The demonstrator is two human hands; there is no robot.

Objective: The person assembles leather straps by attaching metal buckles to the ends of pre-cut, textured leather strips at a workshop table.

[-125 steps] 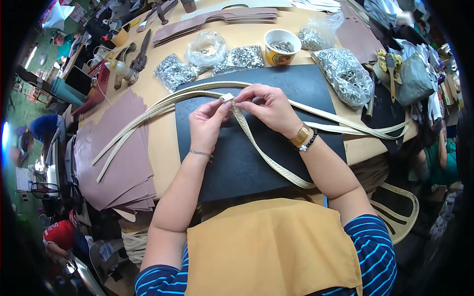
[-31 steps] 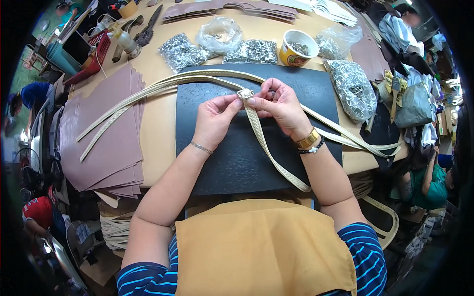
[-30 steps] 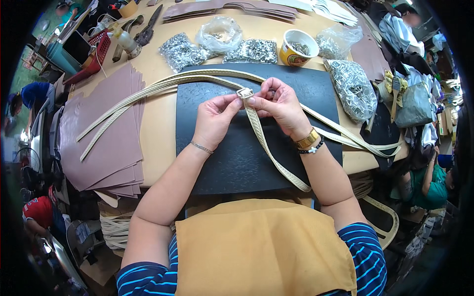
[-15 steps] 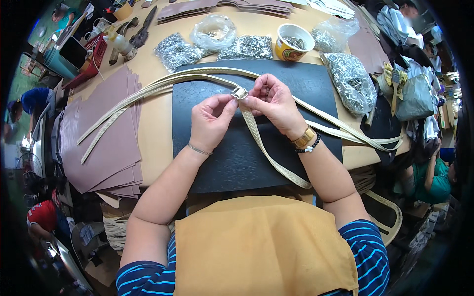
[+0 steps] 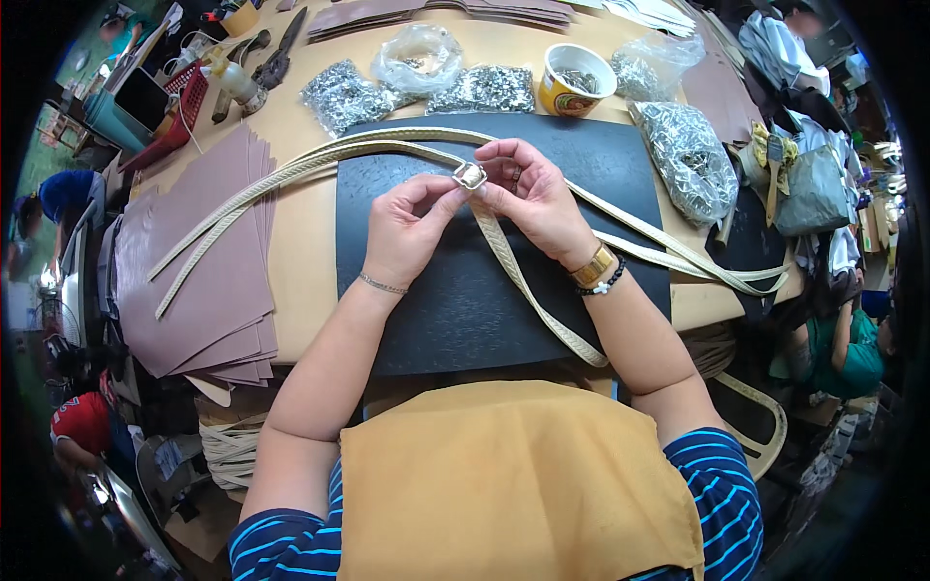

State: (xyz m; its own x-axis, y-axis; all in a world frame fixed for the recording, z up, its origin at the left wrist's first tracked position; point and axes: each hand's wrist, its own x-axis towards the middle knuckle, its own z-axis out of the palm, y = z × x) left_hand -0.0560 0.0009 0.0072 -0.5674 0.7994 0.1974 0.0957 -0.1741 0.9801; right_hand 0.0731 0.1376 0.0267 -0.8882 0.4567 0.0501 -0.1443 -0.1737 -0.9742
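Observation:
Between my fingertips is a small silver metal buckle (image 5: 470, 175) with a cream braided-pattern strap (image 5: 506, 257) running through or around it; exactly how is too small to tell. My left hand (image 5: 405, 230) pinches its left side with thumb and forefinger. From the other side, the thumb and fingers of my right hand (image 5: 539, 203) close on it. The strap's length hangs down over the black mat (image 5: 436, 310) and curves toward my right forearm. Another long cream strap (image 5: 228, 198) stretches left across the mat's far edge.
Purple-brown sheets (image 5: 194, 261) are stacked at left. Behind the mat stand bags of metal hardware (image 5: 482, 90) and a yellow-white tub (image 5: 578, 82) of metal pieces. A larger bag of hardware (image 5: 686, 160) and a brush (image 5: 774, 179) lie at right. Other people sit at both sides.
The buckle has been tilted, so its frame faces up more. Both hands have shifted very slightly, the left one a little leftward. The straps lie almost as before.

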